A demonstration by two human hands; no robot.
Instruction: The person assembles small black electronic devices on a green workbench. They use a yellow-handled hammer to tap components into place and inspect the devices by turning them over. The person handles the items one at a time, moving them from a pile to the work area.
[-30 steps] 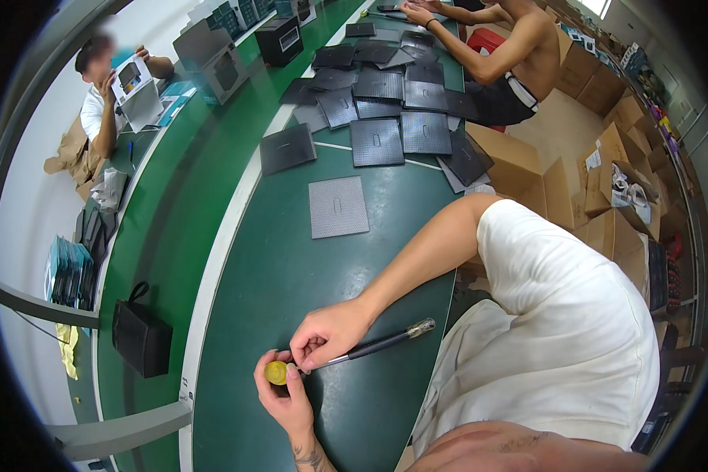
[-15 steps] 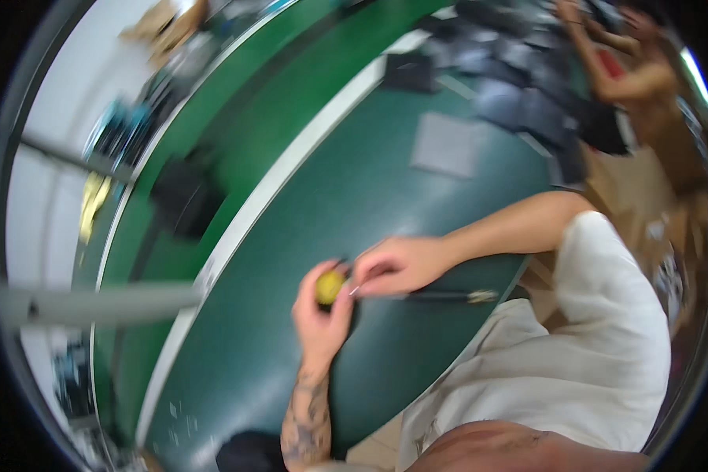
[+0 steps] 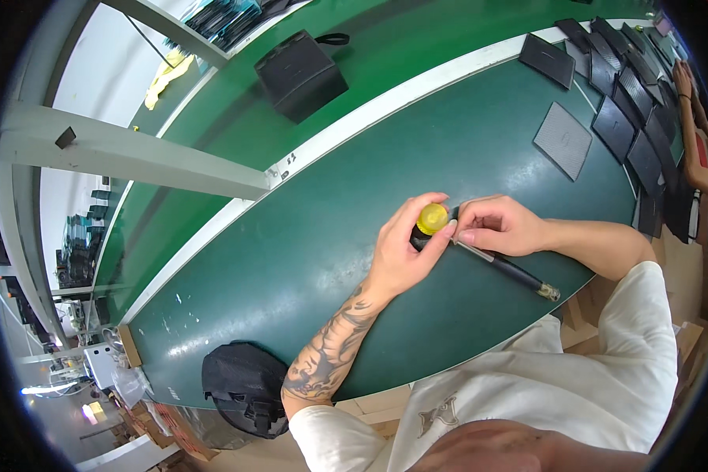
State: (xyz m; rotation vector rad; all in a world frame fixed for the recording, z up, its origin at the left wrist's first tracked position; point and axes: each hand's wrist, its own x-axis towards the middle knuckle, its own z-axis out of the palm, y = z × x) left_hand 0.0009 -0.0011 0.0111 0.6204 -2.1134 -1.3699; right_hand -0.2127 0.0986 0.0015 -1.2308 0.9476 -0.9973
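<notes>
My left hand (image 3: 401, 252) is wrapped round a small black round piece with a clear yellow top (image 3: 433, 219). Close against it, my right hand (image 3: 502, 226) has its thumb and fingers pinched together. A bit of something dark shows between the two hands, too small to name. Below my right hand is a slim tool with a black handle (image 3: 519, 275), its thin metal shaft reaching my left thumb tip. The handle's far end is rough and pale. Whether my right fingers grip that shaft is hidden.
A grey flat panel (image 3: 563, 140) and many black flat wallet-like pieces (image 3: 643, 153) lie at the right, near another person's arm (image 3: 692, 134). On the green belt stands a black box-shaped case (image 3: 300, 75). A black bag (image 3: 245, 385) sits by my left forearm. A metal post (image 3: 134, 153) crosses at left.
The view has swung, so the table and hands appear farther right and higher, and the picture is sharper. My hands stay together at the yellow-topped piece.
</notes>
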